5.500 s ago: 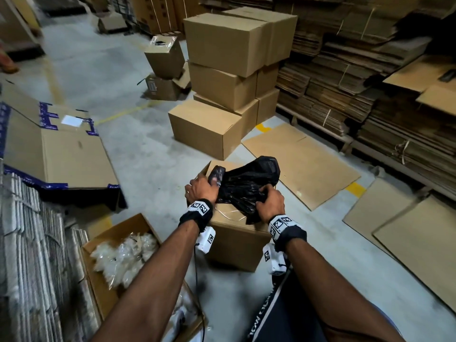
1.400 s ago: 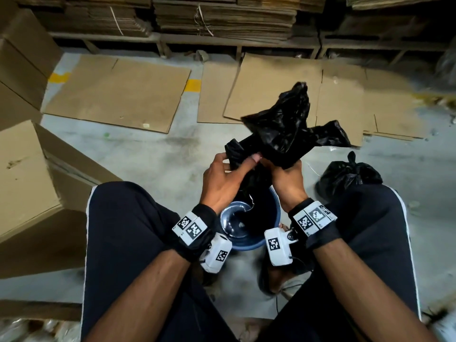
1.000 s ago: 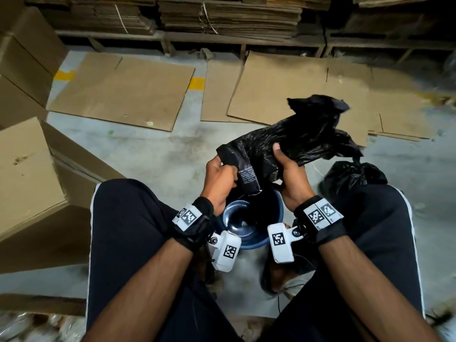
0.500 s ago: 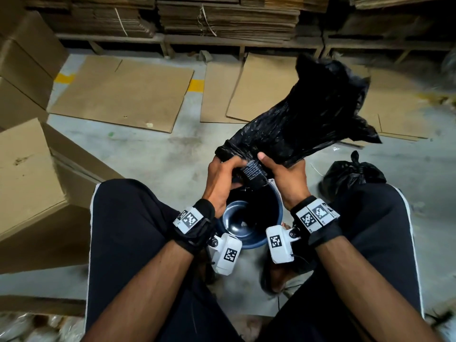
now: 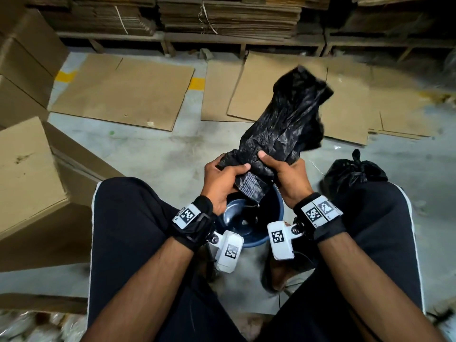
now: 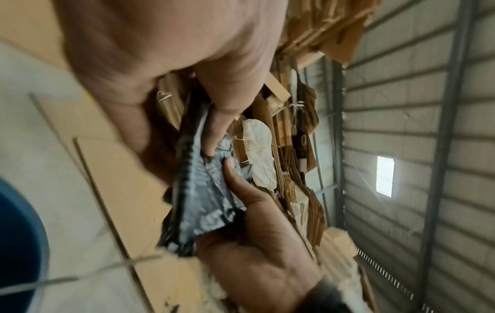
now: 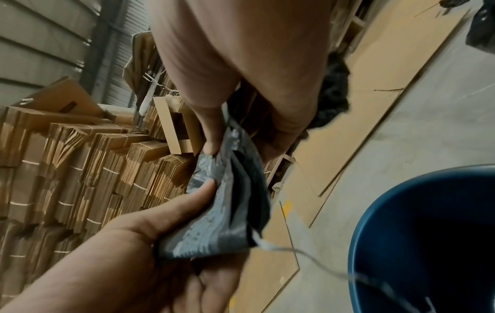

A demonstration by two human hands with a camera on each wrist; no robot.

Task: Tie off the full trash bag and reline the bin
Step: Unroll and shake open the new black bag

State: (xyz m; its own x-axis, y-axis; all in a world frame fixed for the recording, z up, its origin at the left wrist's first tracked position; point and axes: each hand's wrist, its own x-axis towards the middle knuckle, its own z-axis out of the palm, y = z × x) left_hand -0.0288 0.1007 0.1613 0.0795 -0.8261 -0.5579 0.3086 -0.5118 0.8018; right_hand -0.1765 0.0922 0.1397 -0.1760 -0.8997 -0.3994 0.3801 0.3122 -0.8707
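Observation:
I sit on the floor with a blue bin between my knees, nothing lining it. Both hands hold a crumpled new black bag just above the bin. My left hand pinches its printed lower edge and my right hand grips it beside that, thumb on top. The rest of the bag sticks up and away to the right. In the wrist views the bag is pinched between thumbs and fingers near the bin. A tied full black bag lies by my right knee.
A large cardboard box lies close on my left, with stacked boxes behind it. Flat cardboard sheets cover the concrete floor ahead. Racks of bundled flattened cartons line the far side.
Since 5.5 s ago I have turned from the boxes to the bin with the bag. Over the last second the bag's free end has swung up and straightened, and my hands have shifted along its lower edge.

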